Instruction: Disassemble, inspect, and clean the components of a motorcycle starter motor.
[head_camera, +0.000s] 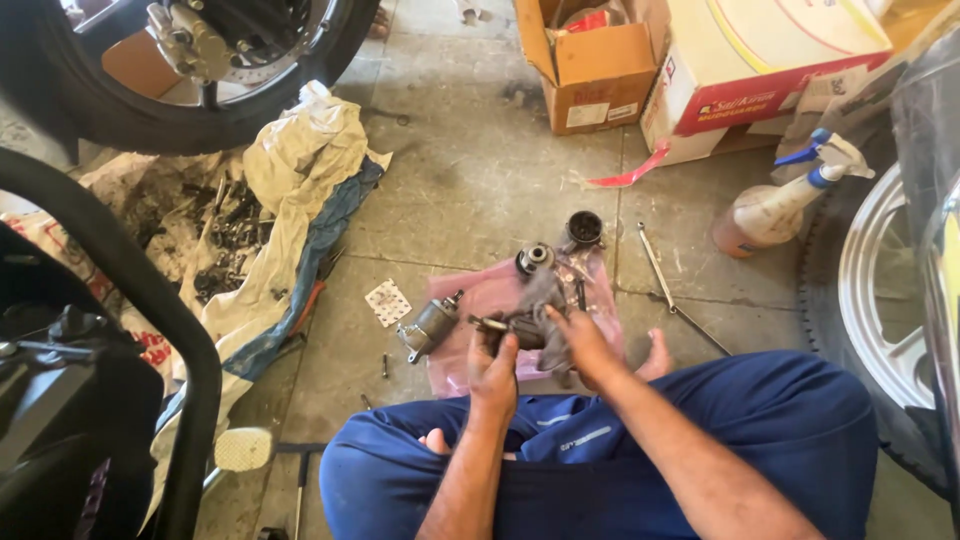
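Sitting on the floor (480, 180) by a tyre (130, 110) and a box (595, 70), we work over a pink sheet (495, 295). Our left hand (494, 365) closes its fingers (487, 340) on a small dark part (510, 328); our right hand (585, 340) presses a grey rag (545, 300) against it. A cylinder (430, 325) lies just beside.
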